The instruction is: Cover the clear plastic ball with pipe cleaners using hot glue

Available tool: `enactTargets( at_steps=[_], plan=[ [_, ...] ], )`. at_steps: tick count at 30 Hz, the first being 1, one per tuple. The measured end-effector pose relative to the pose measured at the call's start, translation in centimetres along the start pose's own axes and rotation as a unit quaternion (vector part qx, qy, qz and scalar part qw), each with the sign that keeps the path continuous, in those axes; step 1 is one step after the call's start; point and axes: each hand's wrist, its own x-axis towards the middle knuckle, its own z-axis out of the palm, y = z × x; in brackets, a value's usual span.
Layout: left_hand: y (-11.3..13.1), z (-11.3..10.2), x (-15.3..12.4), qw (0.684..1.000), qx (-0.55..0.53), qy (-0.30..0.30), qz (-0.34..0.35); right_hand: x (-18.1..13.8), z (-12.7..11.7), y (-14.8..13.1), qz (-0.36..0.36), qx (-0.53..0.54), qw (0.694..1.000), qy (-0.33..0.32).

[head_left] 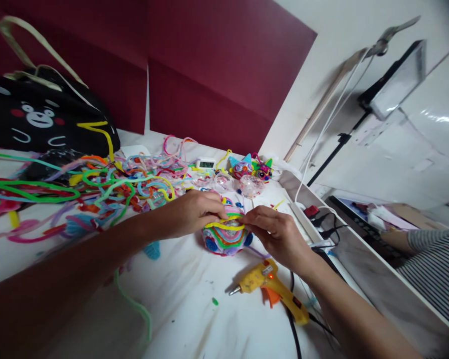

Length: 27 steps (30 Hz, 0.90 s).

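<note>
A round craft ball (224, 242) wrapped in colourful pipe cleaners, with blue coils at its sides, sits on the white table in front of me. Across its top runs a yellow pipe cleaner (230, 221). My left hand (198, 212) pinches that strip from the left, fingers against the ball. From the right, my right hand (275, 229) pinches its other end between thumb and fingertips. Just below my right hand lies a yellow hot glue gun (273, 286), its orange light lit and its nozzle pointing left.
Loose pipe cleaners (108, 187) heap up at the left, before a black bag (41, 119). Clear plastic pieces (251, 185), finished cat-eared figures (243, 167) and a small digital clock (205, 163) stand behind the ball. A power strip (307, 222) runs along the right edge, near another person's striped sleeve (434, 254).
</note>
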Motion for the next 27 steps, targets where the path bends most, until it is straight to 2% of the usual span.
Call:
enactTargets(
  at_steps=[11, 21, 24, 27],
  plan=[
    [0.1, 0.0, 0.1, 1.000, -0.023, 0.004, -0.007, 0.7, -0.3, -1.0, -0.048, -0.114, 0.991, -0.059],
    [-0.3, 0.1, 0.1, 0.999, -0.048, 0.007, 0.000, 2.4, -1.4, -2.0, -0.039, -0.146, 0.978, -0.145],
    [-0.6, 0.0, 0.0, 0.998, -0.059, -0.005, 0.002, 2.9, -1.6, -2.1, -0.044, -0.147, 0.974, -0.167],
    [-0.6, -0.3, -0.1, 0.998, -0.049, -0.031, -0.004, 3.4, -1.8, -2.2, -0.019, -0.143, 0.971, -0.189]
  ],
)
